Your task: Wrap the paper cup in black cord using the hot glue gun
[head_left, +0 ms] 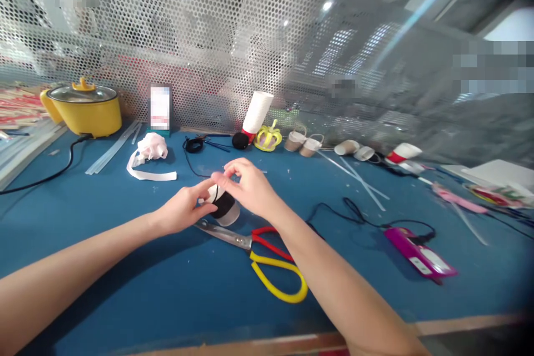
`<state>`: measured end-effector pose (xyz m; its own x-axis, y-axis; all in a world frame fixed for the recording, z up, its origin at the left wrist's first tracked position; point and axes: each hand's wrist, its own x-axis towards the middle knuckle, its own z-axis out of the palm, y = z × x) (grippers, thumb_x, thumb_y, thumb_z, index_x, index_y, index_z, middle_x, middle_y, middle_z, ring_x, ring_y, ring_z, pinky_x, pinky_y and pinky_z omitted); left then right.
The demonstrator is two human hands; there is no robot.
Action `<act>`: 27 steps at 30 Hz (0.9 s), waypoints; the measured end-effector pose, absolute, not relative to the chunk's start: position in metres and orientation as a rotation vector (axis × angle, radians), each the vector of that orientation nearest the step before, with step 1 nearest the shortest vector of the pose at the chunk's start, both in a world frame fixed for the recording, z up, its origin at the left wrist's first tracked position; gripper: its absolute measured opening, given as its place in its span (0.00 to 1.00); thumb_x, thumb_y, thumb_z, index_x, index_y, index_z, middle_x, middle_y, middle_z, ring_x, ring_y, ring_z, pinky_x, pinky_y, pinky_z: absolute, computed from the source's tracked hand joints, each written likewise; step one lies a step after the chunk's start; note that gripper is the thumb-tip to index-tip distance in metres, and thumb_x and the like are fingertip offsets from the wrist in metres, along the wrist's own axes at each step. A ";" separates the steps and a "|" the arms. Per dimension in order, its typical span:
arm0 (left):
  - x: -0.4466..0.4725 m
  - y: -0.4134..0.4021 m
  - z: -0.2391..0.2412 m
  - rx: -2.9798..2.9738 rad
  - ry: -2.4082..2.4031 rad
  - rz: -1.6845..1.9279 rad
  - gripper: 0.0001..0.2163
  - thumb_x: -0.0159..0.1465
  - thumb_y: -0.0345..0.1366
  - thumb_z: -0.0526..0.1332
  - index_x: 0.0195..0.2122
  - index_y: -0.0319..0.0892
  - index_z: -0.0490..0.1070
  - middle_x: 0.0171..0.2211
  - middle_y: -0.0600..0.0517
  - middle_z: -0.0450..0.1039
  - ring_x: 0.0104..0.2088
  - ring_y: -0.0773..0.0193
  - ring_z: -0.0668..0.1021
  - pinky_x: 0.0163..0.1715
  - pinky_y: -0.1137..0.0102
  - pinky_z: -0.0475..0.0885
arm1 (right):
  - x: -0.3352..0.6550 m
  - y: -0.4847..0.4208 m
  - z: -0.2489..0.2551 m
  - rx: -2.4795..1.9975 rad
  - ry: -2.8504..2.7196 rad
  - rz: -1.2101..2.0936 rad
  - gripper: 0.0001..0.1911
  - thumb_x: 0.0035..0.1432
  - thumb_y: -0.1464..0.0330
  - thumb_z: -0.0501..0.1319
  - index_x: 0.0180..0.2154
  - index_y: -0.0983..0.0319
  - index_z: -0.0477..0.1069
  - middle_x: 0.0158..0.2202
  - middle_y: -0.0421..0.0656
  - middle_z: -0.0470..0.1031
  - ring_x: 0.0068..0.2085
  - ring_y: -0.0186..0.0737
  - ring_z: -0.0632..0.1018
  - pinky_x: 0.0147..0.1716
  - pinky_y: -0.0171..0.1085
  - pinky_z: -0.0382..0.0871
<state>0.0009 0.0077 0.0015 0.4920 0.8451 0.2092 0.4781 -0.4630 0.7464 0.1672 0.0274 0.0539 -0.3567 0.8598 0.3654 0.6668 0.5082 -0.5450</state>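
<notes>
Black cord [216, 196] runs over a small white paper cup [228, 217], which has a black band wound round its middle and lies tilted between my hands. My left hand [183, 208] grips the cup from the left, its fingers partly hiding it. Above the cup, my right hand [252, 186] has thumb and forefinger pinched together on the cord. A loose coil of black cord [194, 145] lies farther back, and its strand leads toward my fingers. Just in front of the cup rest large scissors [237, 239] with one red and one yellow handle loop, partly under my right forearm.
A yellow electric pot [89, 114] stands back left, near a phone [161, 108] and crumpled white strip [152, 147]. Along the perforated screen are a cup stack [257, 111], a yellow pumpkin-shaped craft [267, 138] and small baskets [295, 141]. A purple package [419, 253] with black cord lies right.
</notes>
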 end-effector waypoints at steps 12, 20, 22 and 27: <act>0.000 0.010 -0.002 2.060 1.042 0.833 0.23 0.57 0.35 0.55 0.54 0.37 0.54 0.28 0.54 0.70 0.30 0.66 0.72 0.34 0.70 0.67 | 0.155 0.029 0.034 -1.163 -2.022 0.743 0.06 0.47 0.71 0.61 0.21 0.62 0.68 0.43 0.46 0.70 0.49 0.40 0.69 0.50 0.41 0.57; -0.001 0.011 -0.001 2.012 1.059 0.769 0.30 0.56 0.35 0.57 0.59 0.41 0.46 0.28 0.54 0.68 0.30 0.66 0.71 0.33 0.70 0.68 | 0.178 0.031 0.036 -1.183 -1.704 0.927 0.08 0.48 0.64 0.59 0.25 0.63 0.67 0.42 0.47 0.72 0.42 0.38 0.72 0.44 0.39 0.63; -0.001 0.011 -0.002 1.991 1.047 0.772 0.30 0.56 0.35 0.57 0.59 0.41 0.47 0.27 0.54 0.68 0.29 0.66 0.71 0.32 0.70 0.68 | 0.184 0.032 0.030 -1.192 -1.649 0.928 0.09 0.48 0.63 0.59 0.26 0.63 0.67 0.39 0.46 0.73 0.40 0.37 0.73 0.42 0.38 0.64; -0.002 0.013 -0.002 1.924 1.026 0.766 0.27 0.55 0.34 0.58 0.55 0.40 0.53 0.33 0.51 0.72 0.34 0.63 0.74 0.37 0.68 0.68 | 0.190 0.034 0.016 -1.241 -1.639 0.832 0.12 0.48 0.60 0.59 0.28 0.63 0.68 0.31 0.43 0.73 0.36 0.38 0.73 0.37 0.37 0.65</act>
<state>-0.0016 0.0131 -0.0023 0.4858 0.8638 0.1339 0.3743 -0.3440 0.8611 0.1901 0.0338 0.0158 -0.1011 0.9620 0.2536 0.3636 0.2730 -0.8906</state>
